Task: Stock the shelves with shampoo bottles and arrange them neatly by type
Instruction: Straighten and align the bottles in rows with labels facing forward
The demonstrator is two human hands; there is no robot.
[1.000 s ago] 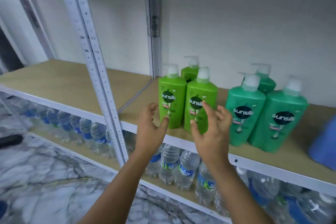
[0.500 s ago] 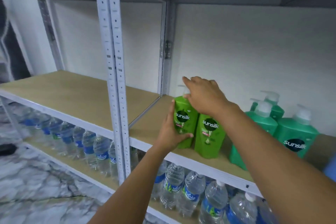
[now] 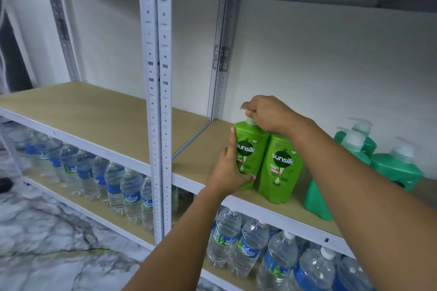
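left hand wraps base of left green bottle | right hand curled over its pump | risk — twisting could knock neighbour bottle off shelf edge

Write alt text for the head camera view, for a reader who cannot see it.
A person's left hand holds the side of a light green shampoo bottle on a shelf while the right hand grips its pump top. A matching bottle stands beside it, teal bottles further right, water bottles below.
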